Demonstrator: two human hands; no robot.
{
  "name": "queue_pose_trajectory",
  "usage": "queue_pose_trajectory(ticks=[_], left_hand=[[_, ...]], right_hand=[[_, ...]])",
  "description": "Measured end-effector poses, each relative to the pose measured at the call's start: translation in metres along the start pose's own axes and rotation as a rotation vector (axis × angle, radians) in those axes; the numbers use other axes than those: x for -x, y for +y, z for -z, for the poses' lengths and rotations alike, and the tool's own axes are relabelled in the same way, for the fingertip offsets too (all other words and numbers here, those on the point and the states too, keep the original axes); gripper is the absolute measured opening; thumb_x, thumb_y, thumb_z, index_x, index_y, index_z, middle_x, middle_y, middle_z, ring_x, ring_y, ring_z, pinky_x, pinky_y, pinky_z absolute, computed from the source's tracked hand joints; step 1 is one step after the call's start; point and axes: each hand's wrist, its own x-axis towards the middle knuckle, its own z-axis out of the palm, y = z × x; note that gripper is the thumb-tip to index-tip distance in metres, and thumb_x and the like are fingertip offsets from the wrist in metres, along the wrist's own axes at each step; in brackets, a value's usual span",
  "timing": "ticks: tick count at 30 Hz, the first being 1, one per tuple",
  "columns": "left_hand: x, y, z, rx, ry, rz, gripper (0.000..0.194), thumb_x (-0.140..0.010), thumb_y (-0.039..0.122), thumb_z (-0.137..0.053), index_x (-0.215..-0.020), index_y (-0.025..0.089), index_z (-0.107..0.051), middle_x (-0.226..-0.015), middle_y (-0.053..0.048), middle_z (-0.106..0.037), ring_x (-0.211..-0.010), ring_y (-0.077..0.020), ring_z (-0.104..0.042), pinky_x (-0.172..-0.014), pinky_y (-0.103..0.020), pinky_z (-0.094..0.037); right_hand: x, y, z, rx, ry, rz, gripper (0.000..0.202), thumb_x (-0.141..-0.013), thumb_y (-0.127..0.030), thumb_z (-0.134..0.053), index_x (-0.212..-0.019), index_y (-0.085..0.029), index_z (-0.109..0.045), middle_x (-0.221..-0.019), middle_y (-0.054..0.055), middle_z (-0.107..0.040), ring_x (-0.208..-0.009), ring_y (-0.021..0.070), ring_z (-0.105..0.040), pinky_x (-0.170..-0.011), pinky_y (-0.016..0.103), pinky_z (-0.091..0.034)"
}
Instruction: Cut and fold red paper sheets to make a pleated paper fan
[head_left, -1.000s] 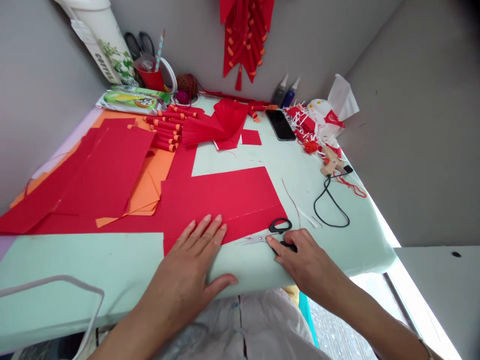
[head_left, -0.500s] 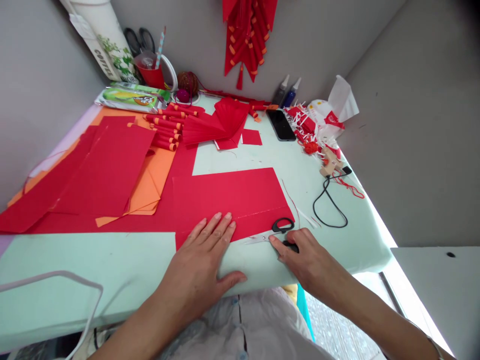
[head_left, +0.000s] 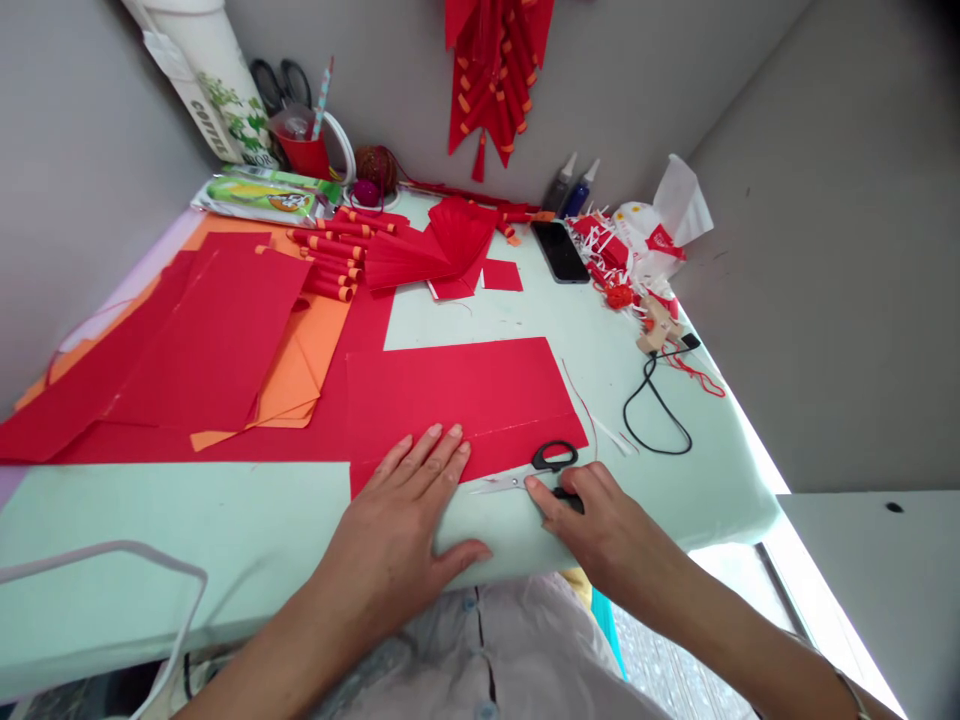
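Observation:
A red sheet of paper [head_left: 457,385] with a faint crease line along its lower part lies near the table's front edge. My left hand [head_left: 409,500] rests flat on its lower left, fingers stretched out and thumb spread. At the sheet's lower right edge, my right hand [head_left: 589,510] grips the scissors [head_left: 555,457] by one black handle. The blades are slightly parted and point left, lying low beside the paper's front edge. One handle loop stands free above the fingers; the other is partly hidden by them.
More red sheets [head_left: 217,340] and orange paper [head_left: 300,370] lie left. Behind are small red paper rolls [head_left: 334,265] and a folded red fan [head_left: 457,235]. A phone [head_left: 559,252], paper scraps [head_left: 600,240] and a black cord [head_left: 660,430] lie right. A white cable [head_left: 135,548] crosses the front left.
My right hand and the scissors have shifted a little to the left along the paper's front edge. The left hand stays in place on the sheet.

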Motion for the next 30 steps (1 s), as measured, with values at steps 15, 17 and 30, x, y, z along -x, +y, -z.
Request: queue_pose_trajectory(ticks=[15,17,30], left_hand=[[0.0,0.002,0.001,0.009,-0.008,0.016,0.079,-0.083,0.06,-0.055,-0.144,0.013,-0.041,-0.152,-0.01,-0.039,-0.14,-0.0289,-0.036,-0.113,-0.048,-0.034],[0.0,0.002,0.001,0.015,-0.01,0.014,0.078,-0.083,0.058,-0.057,-0.144,0.012,-0.041,-0.153,-0.011,-0.039,-0.14,-0.0289,-0.036,-0.113,-0.048,-0.034],[0.011,-0.001,0.009,0.039,0.008,0.01,0.074,-0.086,0.056,-0.055,-0.145,0.015,-0.039,-0.152,-0.01,-0.041,-0.142,-0.0271,-0.034,-0.114,-0.047,-0.031]], right_hand=[[-0.016,-0.021,0.004,0.026,-0.014,0.077,0.058,-0.081,-0.003,-0.05,-0.139,-0.009,-0.044,-0.089,0.011,-0.055,-0.076,0.023,-0.046,-0.065,0.034,-0.043],[-0.015,-0.026,0.006,-0.007,-0.024,0.132,0.056,-0.081,-0.002,-0.047,-0.136,-0.011,-0.047,-0.082,0.007,-0.054,-0.07,0.022,-0.045,-0.061,0.034,-0.042],[-0.017,-0.014,0.003,-0.225,0.109,-0.16,0.026,-0.086,-0.03,-0.067,-0.104,-0.012,-0.059,-0.097,0.013,-0.063,-0.089,0.0272,-0.057,-0.074,0.04,-0.054]])
